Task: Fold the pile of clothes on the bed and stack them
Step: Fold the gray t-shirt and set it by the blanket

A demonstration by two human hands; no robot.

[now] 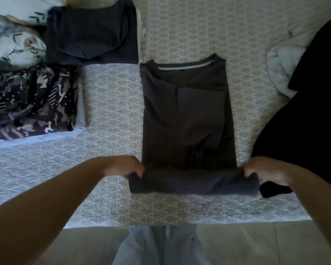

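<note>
Nearest to you: your light trouser legs (161,245) stand on the pale floor (237,245) at the near edge of the bed (113,115).
Your left hand (125,167): fingers curled round the near left corner of the dark grey shirt (185,115), gripping the fabric.
Your right hand (262,169): fingers curled round the near right corner of the same shirt, gripping it.
Shirt: it lies flat on the patterned bedspread, right of centre, collar at the far end, sides folded in so it forms a long narrow shape.
Near hem: the strip between your two hands is lifted and doubled over, and looks wider than the body of the shirt; motion blur makes the exact fold hard to read.
Far left: a folded dark garment (93,33) lies on the bed, apart from the shirt.
Left: a folded camouflage-patterned garment (33,102) sits on a pale blue piece (80,115), near the dark one.
Far left corner: leaf-printed bedding (13,41) is bunched beside those folded pieces.
Right: a black garment (304,121) lies unfolded along the right side, its near end just beside your right hand.
Far right: crumpled white fabric (281,64) lies partly under the black garment.
</note>
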